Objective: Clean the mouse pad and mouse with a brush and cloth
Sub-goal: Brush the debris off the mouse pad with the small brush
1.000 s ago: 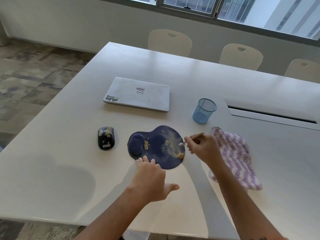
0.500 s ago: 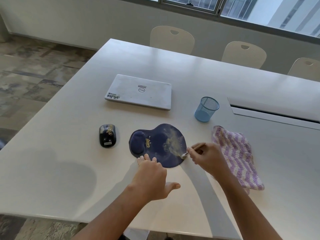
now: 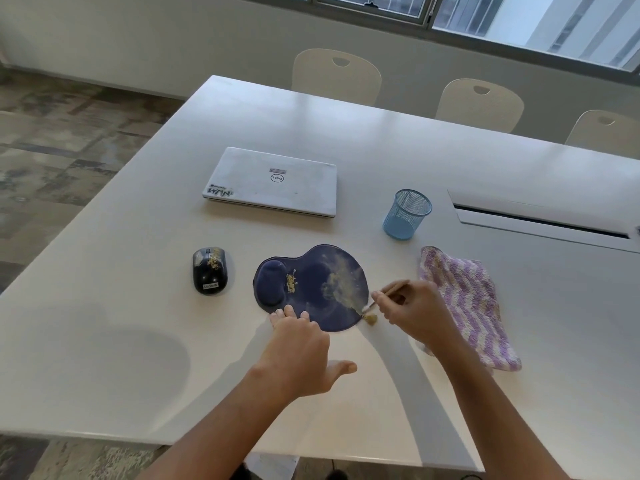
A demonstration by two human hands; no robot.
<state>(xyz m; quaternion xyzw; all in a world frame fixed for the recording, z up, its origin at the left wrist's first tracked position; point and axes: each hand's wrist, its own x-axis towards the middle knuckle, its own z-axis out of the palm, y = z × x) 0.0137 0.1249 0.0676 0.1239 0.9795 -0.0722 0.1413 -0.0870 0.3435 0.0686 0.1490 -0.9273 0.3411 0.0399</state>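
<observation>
I see the dark blue mouse pad lying flat on the white surface, and I take it as my landmark. Yellowish debris is smeared across its right half, with a small clump beside the raised wrist rest at its left end. My left hand rests at the pad's near edge, its straight fingers pressing down on the rim and the thumb spread out to the right. My right hand sits just right of the pad, fingers pinched around the thin wooden handle of the brush; its bristles touch the surface at the pad's near-right edge. The black mouse, also speckled with debris, lies left of the pad, apart from it. The purple-and-white striped cloth lies to the pad's right, beyond my right hand. Behind the pad stand a closed white laptop and, further right, a blue mesh cup.
</observation>
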